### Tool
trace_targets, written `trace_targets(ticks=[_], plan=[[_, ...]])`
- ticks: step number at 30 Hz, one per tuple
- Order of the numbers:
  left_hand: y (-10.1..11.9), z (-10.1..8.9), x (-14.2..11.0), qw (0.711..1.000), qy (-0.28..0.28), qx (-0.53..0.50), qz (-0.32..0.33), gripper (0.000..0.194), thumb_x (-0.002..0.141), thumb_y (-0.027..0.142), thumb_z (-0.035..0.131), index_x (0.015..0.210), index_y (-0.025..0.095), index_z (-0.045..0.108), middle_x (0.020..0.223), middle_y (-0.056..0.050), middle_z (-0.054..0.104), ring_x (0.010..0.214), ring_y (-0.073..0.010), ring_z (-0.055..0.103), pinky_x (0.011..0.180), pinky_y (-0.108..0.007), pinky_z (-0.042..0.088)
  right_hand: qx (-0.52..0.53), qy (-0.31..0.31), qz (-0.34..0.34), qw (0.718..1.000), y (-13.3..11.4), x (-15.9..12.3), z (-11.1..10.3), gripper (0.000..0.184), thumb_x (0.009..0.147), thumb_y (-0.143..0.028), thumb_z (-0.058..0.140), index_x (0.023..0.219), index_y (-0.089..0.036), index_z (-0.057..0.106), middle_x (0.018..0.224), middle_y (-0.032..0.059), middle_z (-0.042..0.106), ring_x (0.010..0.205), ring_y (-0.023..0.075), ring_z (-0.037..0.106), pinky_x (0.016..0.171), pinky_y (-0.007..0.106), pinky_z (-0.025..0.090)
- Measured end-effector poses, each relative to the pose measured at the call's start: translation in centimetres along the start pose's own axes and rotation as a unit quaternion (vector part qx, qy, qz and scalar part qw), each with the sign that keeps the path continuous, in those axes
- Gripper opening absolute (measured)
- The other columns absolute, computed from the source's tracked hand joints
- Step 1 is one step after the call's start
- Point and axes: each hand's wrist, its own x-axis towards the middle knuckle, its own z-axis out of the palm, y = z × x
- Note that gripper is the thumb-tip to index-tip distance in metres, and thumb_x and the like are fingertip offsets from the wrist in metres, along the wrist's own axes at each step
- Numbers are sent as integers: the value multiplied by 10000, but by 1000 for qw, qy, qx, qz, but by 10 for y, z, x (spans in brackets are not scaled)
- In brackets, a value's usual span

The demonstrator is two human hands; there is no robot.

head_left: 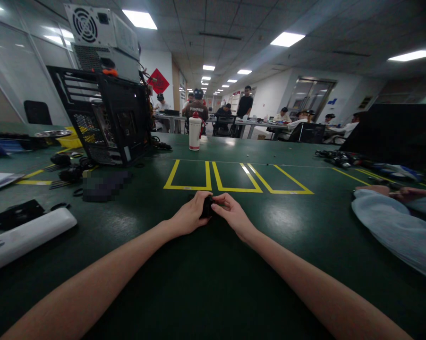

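Note:
Between my two hands is a small black object (pixel 207 208), its kind hard to make out because my fingers cover much of it. My left hand (pixel 190 215) wraps round it from the left, fingers curled over its top and thumb near its lower edge. From the right, my right hand (pixel 232 213) pinches at its side with thumb and forefinger. Both hands are low over the green table (pixel 213 274), just in front of the yellow tape outlines (pixel 239 190).
An open black computer case (pixel 124 123) with power supplies (pixel 103 40) on top stands at left. A white bottle (pixel 194 133) is behind the tape. A white roll-shaped package (pixel 29 238) lies at near left. Another person's sleeved arm (pixel 393 226) rests at right, near dark cables (pixel 340 158).

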Motion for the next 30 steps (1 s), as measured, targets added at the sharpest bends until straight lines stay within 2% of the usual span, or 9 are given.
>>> trace_targets(ticks=[4, 9, 14, 19, 25, 30], plan=[[-1, 1, 0, 1000, 5, 5, 4, 586, 674, 190, 578, 1161, 224, 252, 1136, -75, 375, 1001, -232, 476, 825, -420, 433, -13, 12, 30, 999, 3, 3, -2, 259, 704, -266, 567, 943, -190, 505, 971, 38, 547, 925, 151, 526, 855, 344, 403], [-1, 0, 0, 1000, 1, 13, 4, 595, 669, 179, 581, 1164, 218, 252, 1132, -73, 375, 991, -228, 477, 831, -408, 428, 15, -28, 26, 999, 1, -1, -3, 323, 635, -187, 632, 923, -206, 487, 982, 19, 534, 920, 150, 541, 850, 336, 416], [-1, 1, 0, 1000, 1, 9, 4, 600, 673, 186, 580, 1169, 229, 245, 1144, -70, 368, 992, -227, 479, 820, -407, 438, -16, -10, 8, 1000, -1, -2, -2, 207, 716, -283, 556, 902, -207, 502, 942, 16, 543, 914, 145, 530, 846, 334, 414], [0, 1, 0, 1000, 5, 8, 7, 589, 672, 179, 577, 1161, 226, 251, 1135, -67, 374, 984, -223, 486, 830, -406, 435, -25, 6, 44, 999, 1, 3, -4, 291, 699, -295, 576, 963, -194, 508, 986, 43, 550, 934, 162, 525, 858, 357, 402], [0, -1, 0, 1000, -5, 8, 0, 603, 664, 182, 579, 1164, 235, 246, 1145, -66, 369, 997, -229, 474, 831, -421, 429, 19, -38, 26, 999, 0, 0, -3, 350, 620, -172, 643, 923, -217, 475, 997, 11, 533, 928, 154, 544, 856, 345, 416], [-3, 2, 1, 1000, 7, 4, 7, 586, 673, 189, 574, 1160, 231, 251, 1137, -64, 373, 1006, -226, 468, 852, -422, 416, 0, -12, 9, 1000, 0, 0, -1, 210, 703, -272, 570, 892, -212, 502, 932, 10, 552, 909, 144, 537, 845, 335, 417]])
